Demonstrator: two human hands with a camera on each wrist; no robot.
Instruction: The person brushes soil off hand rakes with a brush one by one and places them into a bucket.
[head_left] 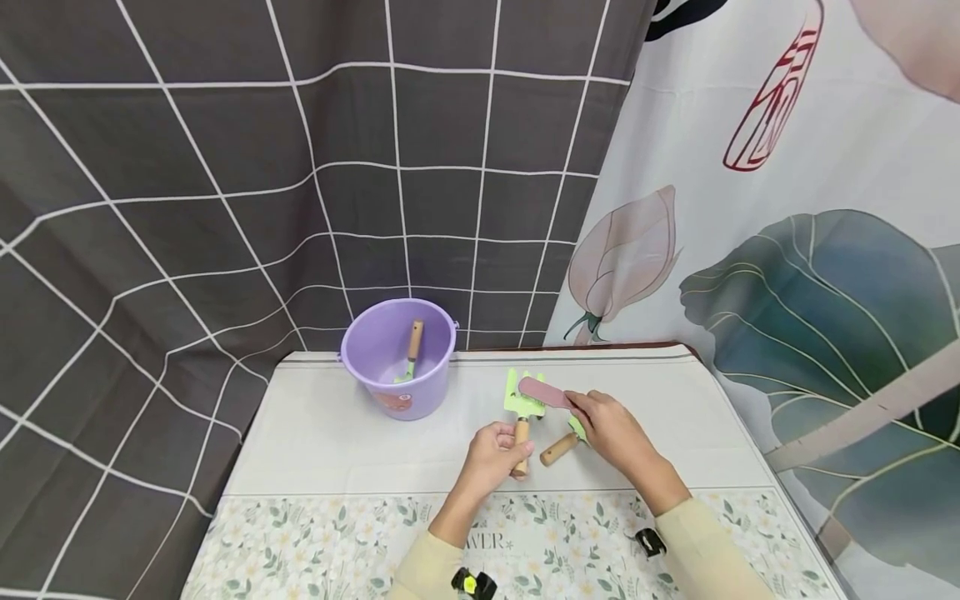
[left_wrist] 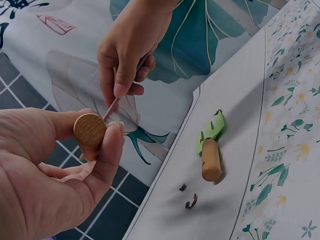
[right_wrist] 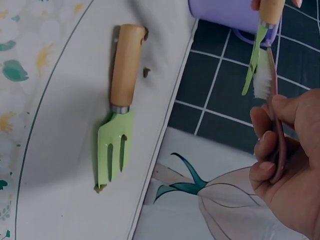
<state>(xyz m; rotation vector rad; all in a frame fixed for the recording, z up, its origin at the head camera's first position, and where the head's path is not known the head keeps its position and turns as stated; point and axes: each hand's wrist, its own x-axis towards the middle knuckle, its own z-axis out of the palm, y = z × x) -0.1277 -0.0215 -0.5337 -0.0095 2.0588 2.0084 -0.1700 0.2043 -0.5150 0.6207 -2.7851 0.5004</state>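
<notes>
My left hand [head_left: 491,458] grips the wooden handle [left_wrist: 90,131] of a small green pronged garden tool [head_left: 521,404], its head pointing away from me. In my right hand [head_left: 611,425] is a pink brush [head_left: 543,392] with white bristles [right_wrist: 262,82], the fingers wrapped around its handle. The bristles lie right at the green head, which shows edge-on in the right wrist view. Beneath the hands, a green garden fork [right_wrist: 115,147] with a wooden handle lies on the table, brown bits stuck to its tines.
A purple bucket [head_left: 431,400] stands at the table's back left, with another green, wooden-handled tool [head_left: 415,342] leaning inside. Brown crumbs [left_wrist: 191,201] lie on the white tabletop [head_left: 315,442] near the fork. Grey checked and floral curtains hang behind the table.
</notes>
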